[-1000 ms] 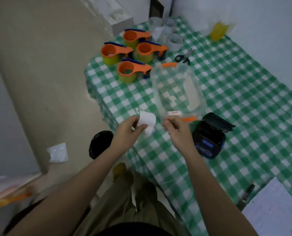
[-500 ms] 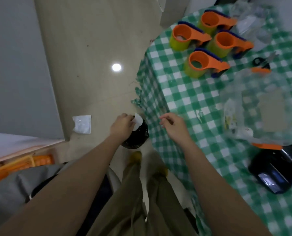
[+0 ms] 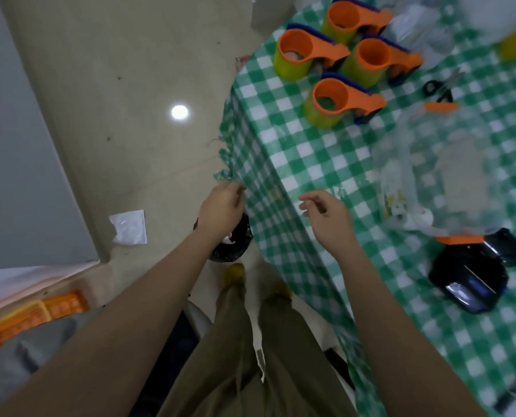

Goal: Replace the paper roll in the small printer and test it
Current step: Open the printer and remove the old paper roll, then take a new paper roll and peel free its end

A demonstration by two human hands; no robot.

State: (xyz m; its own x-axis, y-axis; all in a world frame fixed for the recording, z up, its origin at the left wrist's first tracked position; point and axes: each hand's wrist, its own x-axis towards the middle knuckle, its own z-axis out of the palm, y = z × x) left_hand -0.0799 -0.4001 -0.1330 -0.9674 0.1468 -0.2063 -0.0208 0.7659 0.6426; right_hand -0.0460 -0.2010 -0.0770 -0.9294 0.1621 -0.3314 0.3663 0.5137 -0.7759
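Bin bag under left hand, printer apart

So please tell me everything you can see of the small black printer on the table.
The printer is a small black box that looks like glossy plastic, with rounded corners. It sits on the green checked tablecloth near the table's right side, away from both hands. Its lid stands open, tilted back. A bluish glossy panel shows on its near face. An orange piece of the clear box lies right at its far edge; whether they touch is unclear. No paper roll is visible inside; the picture is blurred.
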